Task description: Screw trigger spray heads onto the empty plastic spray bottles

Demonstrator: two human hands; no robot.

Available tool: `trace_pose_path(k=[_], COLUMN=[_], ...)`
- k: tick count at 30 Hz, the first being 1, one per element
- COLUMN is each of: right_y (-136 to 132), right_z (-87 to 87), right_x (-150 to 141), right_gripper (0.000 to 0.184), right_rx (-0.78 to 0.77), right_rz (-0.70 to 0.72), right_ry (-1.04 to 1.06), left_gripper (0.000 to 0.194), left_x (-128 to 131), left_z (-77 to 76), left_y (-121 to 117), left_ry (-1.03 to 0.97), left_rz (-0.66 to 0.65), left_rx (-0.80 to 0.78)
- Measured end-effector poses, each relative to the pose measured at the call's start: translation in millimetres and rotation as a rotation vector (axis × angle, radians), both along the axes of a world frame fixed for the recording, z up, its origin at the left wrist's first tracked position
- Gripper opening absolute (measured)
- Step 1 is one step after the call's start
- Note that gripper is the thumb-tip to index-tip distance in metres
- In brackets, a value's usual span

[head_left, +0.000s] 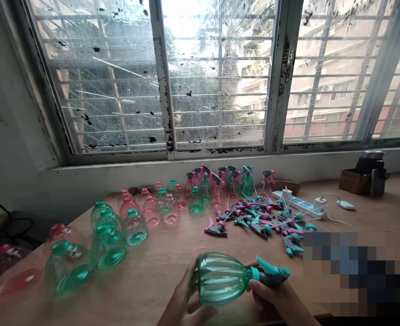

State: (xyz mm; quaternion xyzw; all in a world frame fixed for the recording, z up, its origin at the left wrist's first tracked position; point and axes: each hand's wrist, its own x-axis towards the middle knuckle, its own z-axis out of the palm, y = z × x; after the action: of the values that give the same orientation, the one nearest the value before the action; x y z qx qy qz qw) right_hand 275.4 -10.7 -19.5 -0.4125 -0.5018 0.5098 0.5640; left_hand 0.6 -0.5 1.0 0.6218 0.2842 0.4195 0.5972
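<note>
Teal spray bottle (222, 278) is being cupped by the left hand (184, 294), its trigger head (274, 275) apparently being gripped by the right hand (271, 299).

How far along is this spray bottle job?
Done: the back row of bottles wears trigger heads. In hand: a green bottle with a teal head at its neck, between left hand and right hand. Remaining: many loose heads and the bare bottles on the left.

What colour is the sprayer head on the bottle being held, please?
The sprayer head is teal and dark grey, best in the head view.
</note>
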Motion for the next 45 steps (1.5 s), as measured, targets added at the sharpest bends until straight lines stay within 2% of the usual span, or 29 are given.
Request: trace_pose_path(k=[2, 8, 14, 19, 22, 27, 32, 34, 38, 41, 45], right_y=[1, 1, 2, 0, -1, -1, -2, -2, -2, -2, -2], right_z=[-0.7, -2.0, -6.0, -3.1, 0.7, 3.6, 2.2, 2.3, 3.8, 4.7, 4.7], right_x=[1, 0, -1, -2, -3, -4, -3, -3, -3, -2, -1], right_gripper=[0.051, 0.049, 0.05, 0.049, 0.051, 0.051, 0.049, 0.049, 0.051, 0.049, 0.043], right_rx=[0.002, -0.01, -0.028, -0.027, -0.028, -0.018, -0.017, -0.022, -0.011, -0.013, -0.001], right_rz=[-0.006, 0.022, 0.028, 0.039, 0.032, 0.043, 0.045, 0.052, 0.086, 0.087, 0.084], right_ry=[0.001, 0.057, 0.083, 0.056, 0.066, 0.055, 0.042, 0.048, 0.064, 0.08, 0.072], left_gripper=[0.098, 0.104, 0.121, 0.106, 0.105, 0.099, 0.122, 0.119, 0.097, 0.1, 0.103], left_x=[1, 6, 3, -1, 0, 1, -2, -3, -2, 0, 1], left_z=[0.6, -1.6, 3.0, 2.5, -0.4, -3.6, -1.5, 2.8, 11.0, 8.5, 3.3], left_y=[1, -1, 1, 2, 2, 6, 4, 0, -3, 1, 5], left_ry=[0.006, 0.037, 0.049, 0.108, 0.092, 0.121, 0.143, 0.105, 0.073, 0.081, 0.089], left_rz=[-0.013, -0.059, -0.103, -0.045, -0.024, 0.006, 0.01, -0.022, -0.057, -0.011, -0.003], left_rx=[0.031, 0.115, 0.142, 0.131, 0.094, 0.117, 0.156, 0.118, 0.025, 0.014, 0.074])
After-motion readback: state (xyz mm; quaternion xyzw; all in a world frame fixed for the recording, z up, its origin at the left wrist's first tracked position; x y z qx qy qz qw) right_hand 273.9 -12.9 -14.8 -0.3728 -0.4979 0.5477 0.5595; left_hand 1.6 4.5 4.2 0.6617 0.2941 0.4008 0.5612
